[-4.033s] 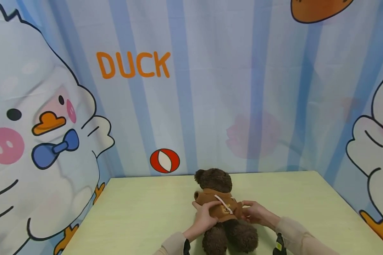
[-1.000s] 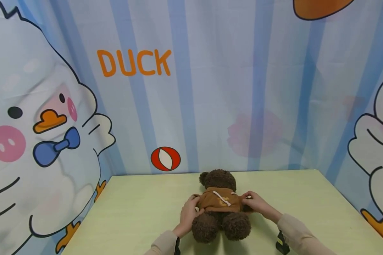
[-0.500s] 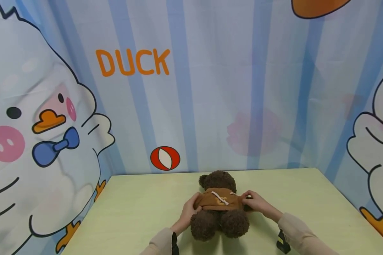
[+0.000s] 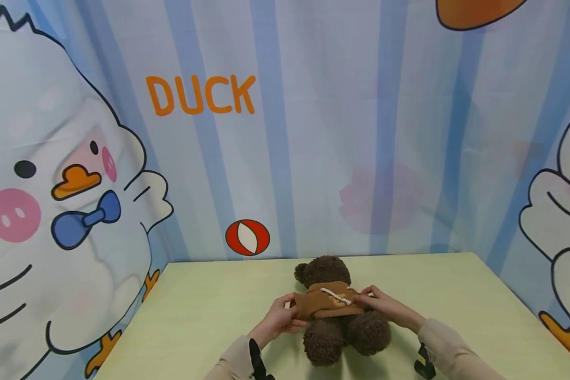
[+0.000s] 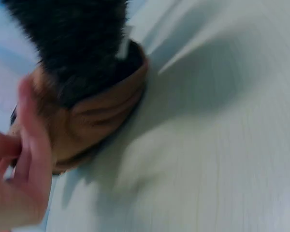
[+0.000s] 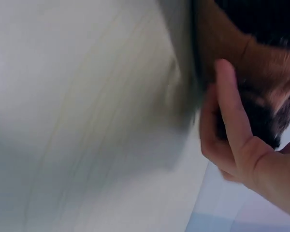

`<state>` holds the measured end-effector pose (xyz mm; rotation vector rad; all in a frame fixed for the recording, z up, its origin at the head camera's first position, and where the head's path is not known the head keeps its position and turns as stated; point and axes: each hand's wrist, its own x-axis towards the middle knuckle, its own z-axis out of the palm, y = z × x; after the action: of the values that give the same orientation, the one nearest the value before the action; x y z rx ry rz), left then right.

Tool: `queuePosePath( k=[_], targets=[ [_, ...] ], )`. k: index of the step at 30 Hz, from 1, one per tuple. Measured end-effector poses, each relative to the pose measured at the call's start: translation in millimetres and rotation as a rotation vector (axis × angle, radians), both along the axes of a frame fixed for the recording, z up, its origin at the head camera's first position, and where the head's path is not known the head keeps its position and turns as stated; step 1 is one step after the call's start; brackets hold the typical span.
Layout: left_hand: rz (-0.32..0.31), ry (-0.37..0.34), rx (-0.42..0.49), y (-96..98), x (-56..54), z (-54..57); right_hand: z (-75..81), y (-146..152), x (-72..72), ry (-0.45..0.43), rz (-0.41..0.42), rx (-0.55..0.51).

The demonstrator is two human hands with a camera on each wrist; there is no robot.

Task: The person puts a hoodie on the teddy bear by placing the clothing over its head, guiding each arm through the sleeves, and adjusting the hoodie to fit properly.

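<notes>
A dark brown plush teddy bear [image 4: 324, 270] wearing a brown hoodie [image 4: 320, 305] with a white drawstring lies on the table, its head away from me. Its two furry legs point toward me and lean right. My left hand [image 4: 277, 316] pinches the hoodie's left side between thumb and fingers, stretching that cloth outward. On the other side my right hand [image 4: 385, 305] grips the hoodie near the bear's arm. In the right wrist view, a dark furry paw [image 6: 256, 116] shows within the curled right hand. The left wrist view has a dark leg [image 5: 77, 48] over the hoodie's hem.
The pale yellow table [image 4: 209, 301] ends at a blue and white striped curtain [image 4: 323, 132] printed with ducks and the word DUCK. Black straps [image 4: 424, 361] hang at both wrists.
Over the last half second my left hand has drawn the hoodie's side outward and the bear's legs have swung right. My right hand has stayed nearly in place.
</notes>
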<state>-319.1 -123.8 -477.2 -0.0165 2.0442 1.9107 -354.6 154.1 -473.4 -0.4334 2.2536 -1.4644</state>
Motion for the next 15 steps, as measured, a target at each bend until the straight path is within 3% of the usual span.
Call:
queuePosePath(
  k=[4, 7, 11, 15],
  targets=[
    [0.113, 0.044, -0.099, 10.6, 4.1, 3.6, 4.1, -10.1, 6.8, -0.037, -0.008, 0.021],
    [0.146, 0.021, -0.217, 14.9, 4.3, 10.6, 5.5, -17.0, 11.4, -0.022, -0.051, 0.048],
    [0.118, -0.107, -0.35, 14.6, -0.4, 18.6, 5.9, -26.1, 15.1, 0.042, -0.11, 0.124],
    [0.104, -0.303, -0.315, 12.3, -5.1, 20.8, 4.5, -32.9, 16.9, 0.087, -0.14, 0.166]
  ],
)
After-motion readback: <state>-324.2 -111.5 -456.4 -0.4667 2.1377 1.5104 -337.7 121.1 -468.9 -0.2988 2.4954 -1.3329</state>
